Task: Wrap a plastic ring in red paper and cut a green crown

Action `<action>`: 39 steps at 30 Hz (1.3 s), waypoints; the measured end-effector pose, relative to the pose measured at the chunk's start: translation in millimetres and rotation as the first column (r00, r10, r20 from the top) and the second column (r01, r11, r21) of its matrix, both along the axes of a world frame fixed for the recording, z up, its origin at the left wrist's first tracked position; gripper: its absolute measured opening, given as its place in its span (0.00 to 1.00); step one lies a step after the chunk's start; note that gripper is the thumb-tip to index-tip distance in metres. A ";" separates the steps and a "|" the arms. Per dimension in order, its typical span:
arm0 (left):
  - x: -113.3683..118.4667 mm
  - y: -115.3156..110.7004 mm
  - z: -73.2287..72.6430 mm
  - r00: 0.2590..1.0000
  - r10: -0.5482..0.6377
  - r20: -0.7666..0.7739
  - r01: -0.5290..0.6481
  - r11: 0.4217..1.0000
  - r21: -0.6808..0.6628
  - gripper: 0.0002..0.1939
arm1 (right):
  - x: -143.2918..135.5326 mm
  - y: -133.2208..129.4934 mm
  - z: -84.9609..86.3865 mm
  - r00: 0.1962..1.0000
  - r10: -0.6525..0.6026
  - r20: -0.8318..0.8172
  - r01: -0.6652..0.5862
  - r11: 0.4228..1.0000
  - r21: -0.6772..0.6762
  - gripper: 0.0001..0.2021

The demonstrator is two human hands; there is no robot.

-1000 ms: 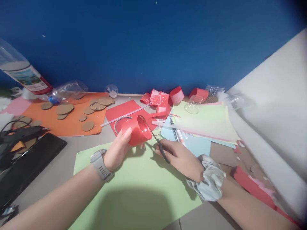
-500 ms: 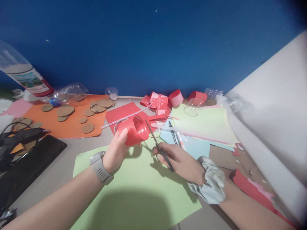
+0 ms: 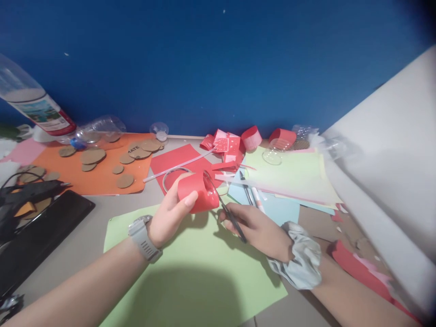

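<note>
Around you, round brown cardboard discs (image 3: 92,156) lie on an orange paper sheet (image 3: 75,175) at left, and a slim white marker pen (image 3: 257,198) rests just beyond your right hand (image 3: 250,225), which is curled around black-handled scissors (image 3: 235,222). Above a pale green paper sheet (image 3: 190,254), your left hand (image 3: 168,218) clasps a glossy-lined red cylinder (image 3: 192,187), tilted, open end facing right, scissor blades at its rim.

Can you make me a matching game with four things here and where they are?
1. Red open cylinder, shiny inside
2. Black-handled scissors
3. Round brown cardboard disc with black letters
4. White cylindrical marker

A. Over light blue paper
B. In the right hand
C. In the left hand
D. Over orange paper sheet

Pairs: 1-C; 2-B; 3-D; 4-A
</note>
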State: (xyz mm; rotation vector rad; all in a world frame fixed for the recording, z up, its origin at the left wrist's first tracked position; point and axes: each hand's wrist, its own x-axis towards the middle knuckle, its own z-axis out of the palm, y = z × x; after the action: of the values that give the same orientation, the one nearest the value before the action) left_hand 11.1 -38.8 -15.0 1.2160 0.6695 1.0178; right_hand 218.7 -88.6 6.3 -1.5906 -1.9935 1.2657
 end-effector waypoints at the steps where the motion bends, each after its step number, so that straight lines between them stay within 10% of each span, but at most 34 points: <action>1: 0.4 0.0 0.9 1.000 0.002 -0.008 -0.002 1.000 0.003 0.20 | -0.2 -0.1 -0.1 1.000 -0.004 0.006 0.004 1.000 0.005 0.14; 39: 6.2 3.1 1.0 0.975 0.043 0.218 -0.023 0.995 -0.093 0.19 | -4.8 -2.3 -1.8 0.991 -0.040 0.131 0.029 0.996 0.084 0.10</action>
State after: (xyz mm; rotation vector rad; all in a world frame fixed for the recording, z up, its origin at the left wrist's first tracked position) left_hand 17.3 -35.8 -14.0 0.9991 0.5574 1.1198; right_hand 213.9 -90.9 4.5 -1.7020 -2.0579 1.0773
